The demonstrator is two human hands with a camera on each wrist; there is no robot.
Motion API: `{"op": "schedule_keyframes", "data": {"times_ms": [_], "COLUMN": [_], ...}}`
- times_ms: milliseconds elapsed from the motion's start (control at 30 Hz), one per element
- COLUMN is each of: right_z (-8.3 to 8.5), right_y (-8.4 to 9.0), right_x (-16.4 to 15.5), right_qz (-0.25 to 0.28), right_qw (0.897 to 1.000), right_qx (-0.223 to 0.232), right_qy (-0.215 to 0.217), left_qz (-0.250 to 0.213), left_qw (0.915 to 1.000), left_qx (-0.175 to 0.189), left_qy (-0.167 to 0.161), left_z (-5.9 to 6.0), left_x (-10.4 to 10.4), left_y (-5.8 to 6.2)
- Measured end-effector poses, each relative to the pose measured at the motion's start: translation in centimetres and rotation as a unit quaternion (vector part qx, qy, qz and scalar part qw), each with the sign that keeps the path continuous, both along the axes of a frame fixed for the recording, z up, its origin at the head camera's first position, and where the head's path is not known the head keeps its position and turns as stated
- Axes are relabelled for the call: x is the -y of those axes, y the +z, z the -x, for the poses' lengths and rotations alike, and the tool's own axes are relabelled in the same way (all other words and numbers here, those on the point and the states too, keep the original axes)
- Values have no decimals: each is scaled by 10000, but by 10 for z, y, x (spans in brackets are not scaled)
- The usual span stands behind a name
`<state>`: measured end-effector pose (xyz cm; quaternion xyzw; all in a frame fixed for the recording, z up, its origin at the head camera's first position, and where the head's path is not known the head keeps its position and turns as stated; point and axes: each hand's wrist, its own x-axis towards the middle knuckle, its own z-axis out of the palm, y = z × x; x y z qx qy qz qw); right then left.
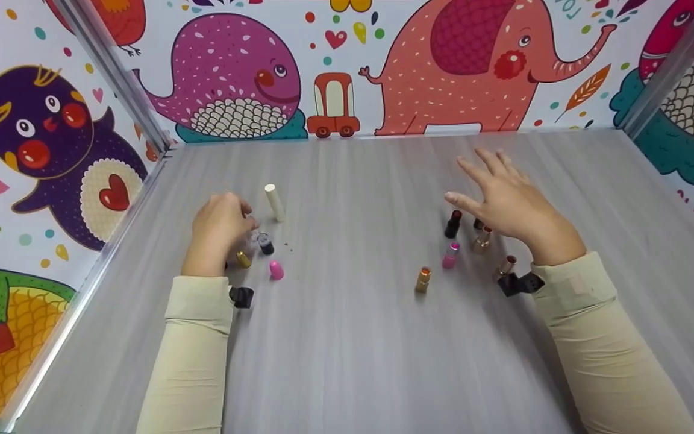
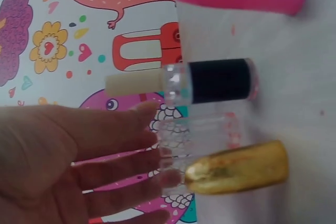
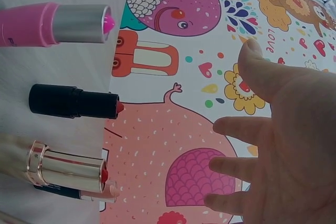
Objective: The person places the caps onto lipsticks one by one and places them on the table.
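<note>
My left hand (image 1: 220, 226) is low at the left, fingertips right at the upper end of a clear cap (image 2: 210, 132). A gold cap (image 2: 241, 169) and a black cap with a clear top (image 2: 220, 81) stand beside it. Nearer me is a pink cap (image 1: 276, 270); a tall cream tube (image 1: 275, 204) stands farther back. My right hand (image 1: 509, 202), fingers spread and nothing in it, hovers over several uncapped lipsticks. Among these are a black lipstick (image 3: 73, 102), a pink one (image 3: 26, 24) and a gold one (image 3: 68, 166). Others are partly hidden behind the hand and wrist.
A gold lipstick with an orange tip (image 1: 423, 280) stands nearest the middle. Small black wrist cameras (image 1: 241, 296) are strapped at both cuffs. Printed cartoon panels (image 1: 347, 66) wall the back and sides of the grey table (image 1: 347, 337).
</note>
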<state>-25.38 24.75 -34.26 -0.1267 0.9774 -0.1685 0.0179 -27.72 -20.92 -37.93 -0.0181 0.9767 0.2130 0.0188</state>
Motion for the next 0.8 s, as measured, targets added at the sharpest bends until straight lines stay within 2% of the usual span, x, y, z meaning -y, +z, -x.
{"op": "schedule_keyframes", "data": {"times_ms": [233, 600, 800], "right_z": [-1, -1, -7], "right_y": [-1, 4, 15], "right_x": [-1, -2, -19], "right_qz": [55, 19, 127], "right_qw": [10000, 10000, 9990], "right_qx": [-18, 37, 378], "right_qy": [-2, -90, -222], "left_qz": [329, 709, 543], "left_qw": [9993, 9967, 9978], "left_qx": [-175, -404, -385], "left_qy": [30, -31, 54], "left_z": [1, 2, 3], "left_x": [-6, -4, -7], "left_y": [-9, -10, -12]}}
